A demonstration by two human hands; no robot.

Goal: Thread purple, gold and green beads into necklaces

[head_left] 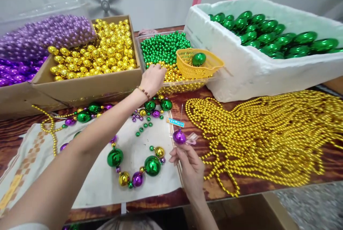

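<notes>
My right hand pinches just below a shiny purple ball bead, through which a thin upright needle passes. My left hand reaches across to a clear plastic tray of small green beads and gold beads. Its fingers curl down at the gold ones, and the fingertips are hidden. On a white cloth lies a curved line of green, gold and purple beads, with loose small beads above it. The left forearm covers part of the cloth.
A yellow basket holding a green ball rests on the tray. Gold bead strands spread at right below a white foam box of green ornaments. Cardboard boxes with gold and purple beads stand left. A blue-labelled piece lies by the needle.
</notes>
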